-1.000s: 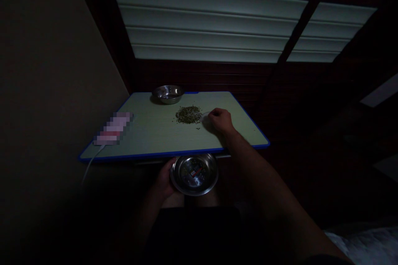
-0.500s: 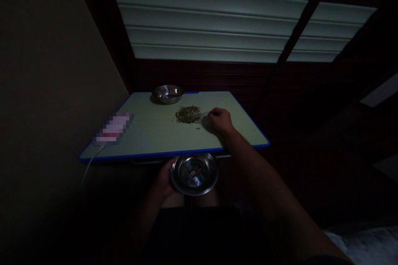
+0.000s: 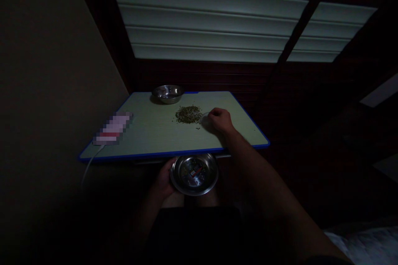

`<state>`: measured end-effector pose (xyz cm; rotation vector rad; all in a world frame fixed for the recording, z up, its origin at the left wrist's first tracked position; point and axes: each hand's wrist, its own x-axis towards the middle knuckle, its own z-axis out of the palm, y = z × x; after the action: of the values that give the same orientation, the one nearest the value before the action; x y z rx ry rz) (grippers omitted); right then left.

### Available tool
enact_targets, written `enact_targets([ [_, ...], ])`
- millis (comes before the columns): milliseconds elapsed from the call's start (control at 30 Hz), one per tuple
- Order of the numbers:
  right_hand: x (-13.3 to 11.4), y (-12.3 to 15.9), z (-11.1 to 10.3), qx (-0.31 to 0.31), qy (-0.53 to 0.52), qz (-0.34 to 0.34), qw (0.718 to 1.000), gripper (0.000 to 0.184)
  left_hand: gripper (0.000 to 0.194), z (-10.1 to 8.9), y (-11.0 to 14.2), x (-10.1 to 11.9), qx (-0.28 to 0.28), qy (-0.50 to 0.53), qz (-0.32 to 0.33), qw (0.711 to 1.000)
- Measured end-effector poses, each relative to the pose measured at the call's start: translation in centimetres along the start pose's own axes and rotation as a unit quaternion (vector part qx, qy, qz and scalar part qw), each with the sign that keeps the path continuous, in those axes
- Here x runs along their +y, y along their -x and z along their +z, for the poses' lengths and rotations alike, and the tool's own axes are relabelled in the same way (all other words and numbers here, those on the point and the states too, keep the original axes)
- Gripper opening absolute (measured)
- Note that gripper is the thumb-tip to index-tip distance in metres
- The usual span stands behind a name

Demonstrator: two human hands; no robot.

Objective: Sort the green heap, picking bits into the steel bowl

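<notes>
My left hand point(image 3: 164, 179) grips the left rim of a shiny metal bowl point(image 3: 209, 184), held just below the table's front edge. A dark and red label and some small specks show on the bowl's bottom. On the table lies a loose pile of small greenish-brown grains point(image 3: 188, 114). My right hand point(image 3: 220, 119) is closed at the right side of this pile, holding a thin, pale, see-through piece point(image 3: 204, 118) whose edge touches the grains. Its exact kind is hard to make out in the dim light.
A second metal bowl point(image 3: 168, 94) stands at the back left of the pale table point(image 3: 149, 132), which has a blue edge. At the left lies a blurred-out phone-like thing point(image 3: 113, 128) with a white cable point(image 3: 88, 166) hanging off the front. A louvred panel point(image 3: 202, 25) rises behind.
</notes>
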<state>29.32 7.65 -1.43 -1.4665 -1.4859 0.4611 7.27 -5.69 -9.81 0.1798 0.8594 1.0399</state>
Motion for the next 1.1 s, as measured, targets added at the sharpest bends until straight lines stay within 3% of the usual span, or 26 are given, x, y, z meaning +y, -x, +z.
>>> enact_targets([
  [667,-0.1,0.3,0.1,-0.040,-0.040,0.011,0.998,0.016,0.021,0.1,0.1,0.0,0.027,-0.007,-0.007,1.000],
  [967,-0.8,0.6,0.0,-0.077,-0.076,0.037,0.993,0.016,0.020,0.1,0.0,0.0,0.014,-0.004,0.000,1.000],
  [1100,-0.9,0.6,-0.1,-0.057,-0.080,0.051,0.994,0.015,0.020,0.1,0.1,0.0,0.017,-0.009,-0.005,1.000],
])
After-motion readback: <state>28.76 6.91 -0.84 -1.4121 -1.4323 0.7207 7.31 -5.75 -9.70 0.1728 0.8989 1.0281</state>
